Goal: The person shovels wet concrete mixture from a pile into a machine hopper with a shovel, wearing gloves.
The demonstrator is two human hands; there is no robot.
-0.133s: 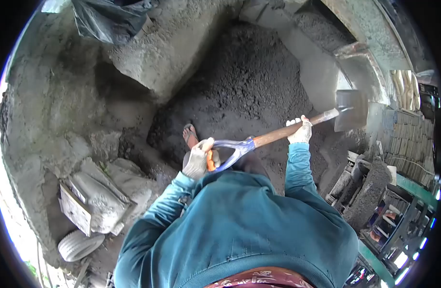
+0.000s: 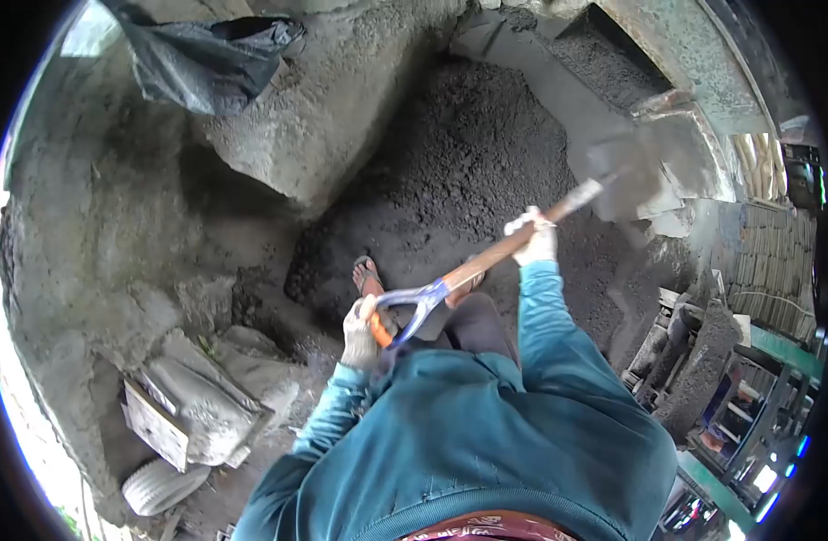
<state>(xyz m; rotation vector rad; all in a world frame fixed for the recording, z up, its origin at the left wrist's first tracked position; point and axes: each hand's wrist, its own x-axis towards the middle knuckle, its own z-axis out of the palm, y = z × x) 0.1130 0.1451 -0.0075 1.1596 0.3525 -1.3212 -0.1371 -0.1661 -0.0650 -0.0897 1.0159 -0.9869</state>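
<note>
A shovel (image 2: 488,260) reaches across the view from lower left to upper right, its brown shaft ending in a blue D-shaped handle. My left hand (image 2: 356,335), in a pale glove, is closed round the orange grip of that handle. Farther along, my gloved right hand (image 2: 536,240) is wrapped round the shaft near the blade end. Motion smears the blade (image 2: 626,178), which overlaps the grey slabs at the upper right. Beneath the shaft spreads a heap of dark, damp-looking loose material (image 2: 472,135).
A rough grey block (image 2: 319,126) stands left of the heap, with black plastic sheeting (image 2: 197,68) above it. At lower left are a tire (image 2: 164,488) and a board (image 2: 155,422). Dirt-covered machinery (image 2: 698,361) and a green frame (image 2: 783,353) occupy the right side.
The shovel blade has swung left and away from me, growing more blurred. My right hand has shifted left with the shaft; both hands keep their hold. The whole view has tilted slightly.
</note>
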